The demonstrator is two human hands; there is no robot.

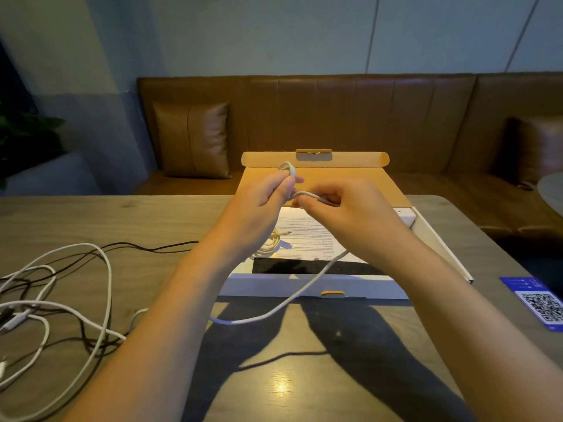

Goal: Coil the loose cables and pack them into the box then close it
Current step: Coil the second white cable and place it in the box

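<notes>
- Both hands are raised over the open box (313, 287), which sits on the wooden desk (170, 214) with its lid (315, 159) folded back toward the brown bench seat (365, 117).
- The left hand (262, 202) is curled closed around a small loop of white cable (288, 169) that sticks up above its fingers.
- The right hand (344, 214) pinches the same cable between thumb and fingertips just beside the left; the slack runs down over the box's front wall onto the desk.
- Inside the box lie a printed sheet (307, 229) and a coiled pale cable (271, 243).
- A tangle of loose white and dark cables (61, 300) lies on the desk at far left.
- A blue QR card (536, 303) rests at the right edge.
</notes>
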